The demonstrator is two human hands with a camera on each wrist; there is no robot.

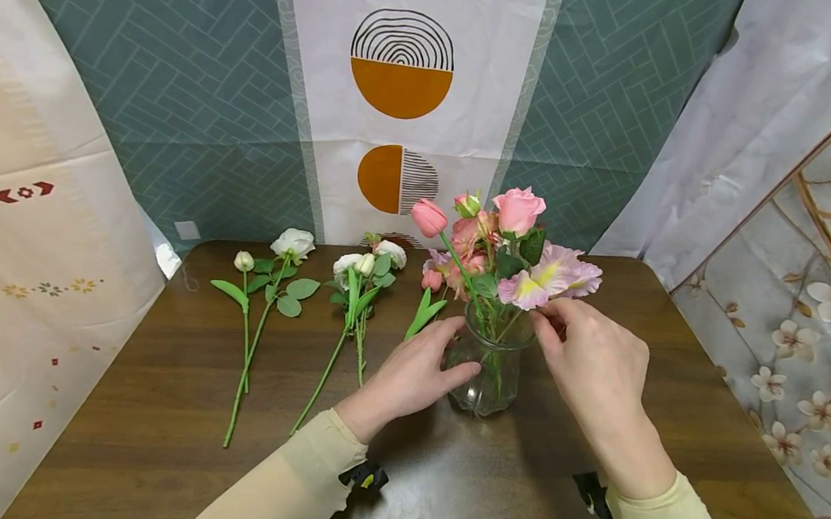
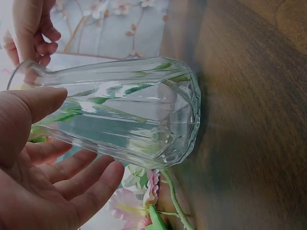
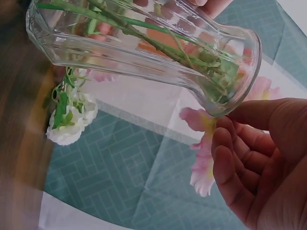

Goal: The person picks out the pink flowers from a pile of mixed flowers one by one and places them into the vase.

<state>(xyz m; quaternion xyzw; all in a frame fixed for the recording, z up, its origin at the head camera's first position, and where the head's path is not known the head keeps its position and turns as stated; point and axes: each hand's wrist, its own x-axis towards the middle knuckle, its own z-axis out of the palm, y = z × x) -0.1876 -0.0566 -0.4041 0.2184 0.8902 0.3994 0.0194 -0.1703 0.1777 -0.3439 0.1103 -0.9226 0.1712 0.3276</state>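
Step (judged): at the vase (image 1: 504, 387), settling the iris (image 1: 543, 280).

White flowers (image 1: 293, 245) lie on table (image 1: 141, 425); left hand (image 1: 413, 366) curved round vase, which stands upright; pink flowers (image 1: 519, 211) in it; right hand (image 1: 592, 357): thumb and forefinger together at rim beside iris, cannot tell what they grip. Next probably calls for steadying vase, gentle adjustment.

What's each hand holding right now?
Left hand: holding the glass vase.
Right hand: curled by the lilac flower; whether it grips anything can't be told.

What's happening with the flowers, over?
Left hand around glass vase. Right hand at the rim, beside a mauve flower. Pink flowers standing in vase. White flowers lie left, not in the way.
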